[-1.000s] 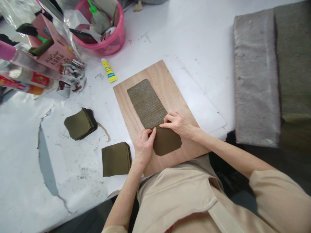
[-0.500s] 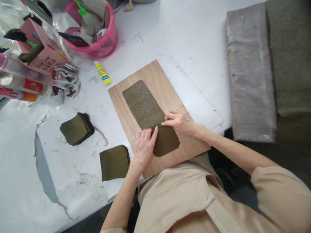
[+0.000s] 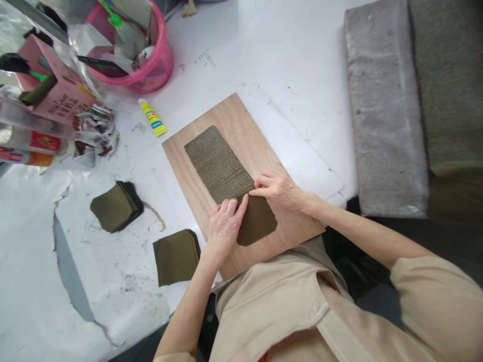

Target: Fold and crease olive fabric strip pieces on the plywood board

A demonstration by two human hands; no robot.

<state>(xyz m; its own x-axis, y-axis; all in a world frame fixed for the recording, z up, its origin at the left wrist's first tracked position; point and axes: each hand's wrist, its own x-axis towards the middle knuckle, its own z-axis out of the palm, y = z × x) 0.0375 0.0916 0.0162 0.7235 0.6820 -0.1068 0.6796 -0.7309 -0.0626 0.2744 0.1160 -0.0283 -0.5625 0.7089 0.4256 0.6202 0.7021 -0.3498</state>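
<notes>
A wooden board [image 3: 241, 113] lies at the table's front edge against my lap. On it, a speckled olive fabric piece [image 3: 219, 166] meets a smooth dark olive fabric piece [image 3: 256, 221] along a straight seam. My left hand [image 3: 225, 223] bends over the left end of this seam, thumb stretched along it and fingers pressed down. From the right, my right hand [image 3: 277, 191] pinches at the seam's other end, its fingers curled. The two hands' tips nearly touch. What lies under the fingertips is hidden.
Two stacks of cut olive pieces, a farther stack [image 3: 115, 207] and a nearer stack [image 3: 175, 257], lie left of the board. A yellow glue tube [image 3: 154, 118] rests beyond it. Further left are a pink basket [image 3: 166, 55], a pink box and bottles. Folded olive material [image 3: 385, 110] lies at right.
My left thumb has slid slightly along the seam towards my right hand, which stays in nearly the same place. The view has shifted a little.
</notes>
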